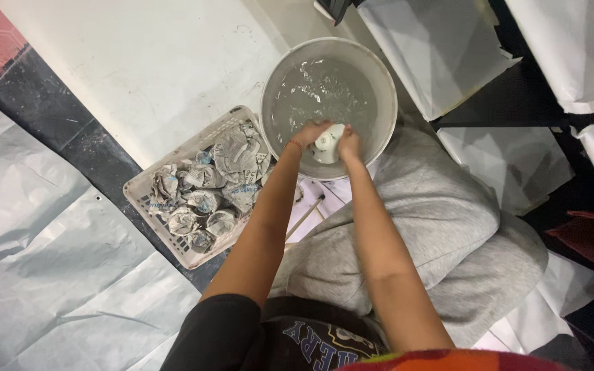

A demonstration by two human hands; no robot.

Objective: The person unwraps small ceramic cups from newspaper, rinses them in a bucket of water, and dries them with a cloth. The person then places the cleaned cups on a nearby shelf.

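Cup [326,143], small, white, glazed, is gripped from both sides, left hand [309,132] and right hand [349,143] each closed on it, low inside a round grey bucket [379,75] holding rippled water. Just left of the bucket: a white lattice plastic basket [147,194] filled with crumpled newspaper-wrapped bundles [214,182].

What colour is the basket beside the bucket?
White plastic lattice basket, seen in the head view.

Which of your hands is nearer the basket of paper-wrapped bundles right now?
Left. The left hand holds the small white cup over the bucket, on the side next to the basket. The right hand grips the cup's far side, farther from the basket.
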